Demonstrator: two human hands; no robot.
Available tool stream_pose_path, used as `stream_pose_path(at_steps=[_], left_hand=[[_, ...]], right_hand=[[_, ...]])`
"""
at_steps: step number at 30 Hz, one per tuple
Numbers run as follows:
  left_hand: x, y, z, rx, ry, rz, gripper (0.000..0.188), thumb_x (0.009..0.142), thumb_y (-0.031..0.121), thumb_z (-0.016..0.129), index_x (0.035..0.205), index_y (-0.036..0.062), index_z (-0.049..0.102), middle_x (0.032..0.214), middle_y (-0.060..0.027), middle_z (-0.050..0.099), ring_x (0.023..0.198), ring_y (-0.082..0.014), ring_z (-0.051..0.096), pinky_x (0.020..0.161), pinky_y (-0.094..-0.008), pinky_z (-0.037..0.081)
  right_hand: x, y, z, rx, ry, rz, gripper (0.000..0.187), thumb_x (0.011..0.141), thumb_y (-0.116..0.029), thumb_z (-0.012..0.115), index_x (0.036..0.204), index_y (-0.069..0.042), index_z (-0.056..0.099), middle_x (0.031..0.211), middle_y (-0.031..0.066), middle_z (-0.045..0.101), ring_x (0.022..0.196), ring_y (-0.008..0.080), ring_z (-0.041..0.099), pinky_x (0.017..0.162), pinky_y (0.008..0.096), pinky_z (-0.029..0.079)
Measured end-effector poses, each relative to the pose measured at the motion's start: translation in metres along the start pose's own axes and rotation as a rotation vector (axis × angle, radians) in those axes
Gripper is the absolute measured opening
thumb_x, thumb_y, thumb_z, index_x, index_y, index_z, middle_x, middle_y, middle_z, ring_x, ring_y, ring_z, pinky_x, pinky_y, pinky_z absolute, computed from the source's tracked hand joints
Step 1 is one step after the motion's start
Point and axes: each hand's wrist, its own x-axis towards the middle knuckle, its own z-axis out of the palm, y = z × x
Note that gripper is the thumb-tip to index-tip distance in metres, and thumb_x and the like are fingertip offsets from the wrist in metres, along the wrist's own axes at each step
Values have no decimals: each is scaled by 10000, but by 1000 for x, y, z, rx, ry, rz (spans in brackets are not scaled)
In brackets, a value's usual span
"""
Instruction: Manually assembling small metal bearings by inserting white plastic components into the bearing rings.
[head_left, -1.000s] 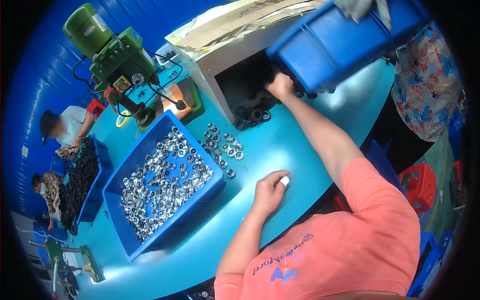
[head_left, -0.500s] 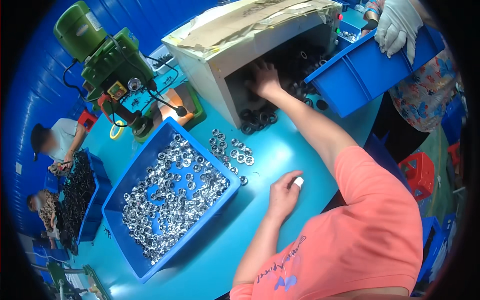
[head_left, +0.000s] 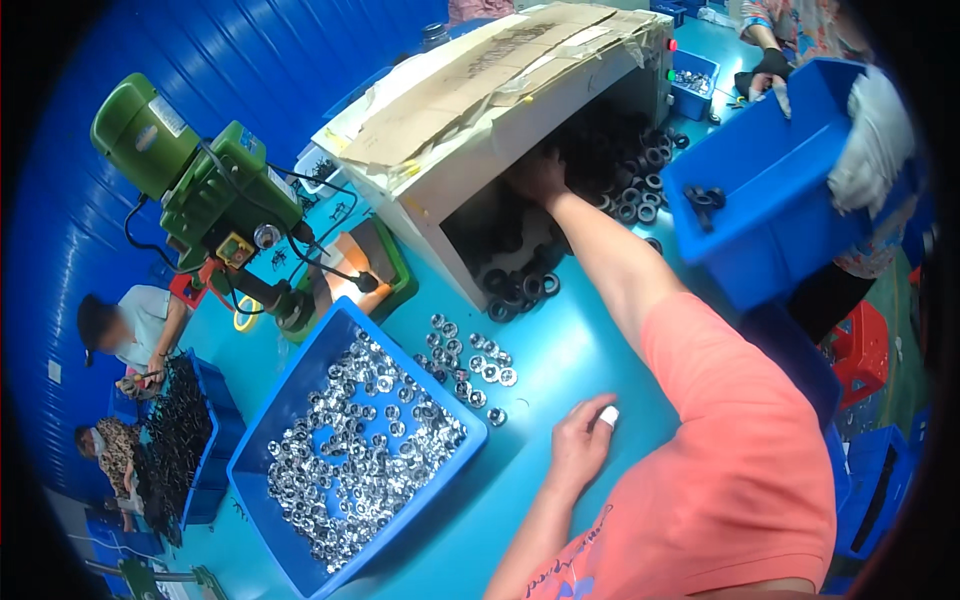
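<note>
My right hand reaches into the dark opening of a white box-like housing with cardboard on top. Black rings lie heaped in and before that opening; shadow hides my fingertips and whatever they touch. On the turquoise table rests my left hand, fingers loosely curled, thumb tip wrapped in white, nothing seen in it. Left of it stands a blue bin holding many shiny clear-and-black round parts. Several similar loose parts lie between bin and housing.
A co-worker's gloved hand holds a tilted blue bin with a few black rings inside. A green drill press stands at the back left. Farther left, people sit by a bin of black parts. A red stool stands right.
The co-worker's bin has swung right and turned, showing its inside; more black rings now show at the housing's opening. My right hand sits deeper in shadow. My left hand stays on the table.
</note>
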Motion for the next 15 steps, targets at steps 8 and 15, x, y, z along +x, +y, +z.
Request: stream_pose_path(at_steps=[8, 15], left_hand=[[0, -12, 3, -158, 9, -147, 245, 937, 38, 644, 1176, 40, 699, 1018, -84, 716, 844, -130, 665, 732, -269, 527], [1, -12, 8, -215, -4, -101, 243, 954, 36, 636, 1189, 39, 697, 914, -28, 681, 689, -48, 580, 523, -200, 468]], right_hand=[[10, 22, 0, 108, 18, -274, 457, 896, -475, 601, 1310, -286, 645, 1288, 126, 649, 1182, 360, 625, 1056, 543, 422], [-62, 45, -139, -135, 138, 35, 477, 788, -420, 724, 1209, -197, 708, 1227, 139, 658, 1136, 335, 618, 964, 455, 484]])
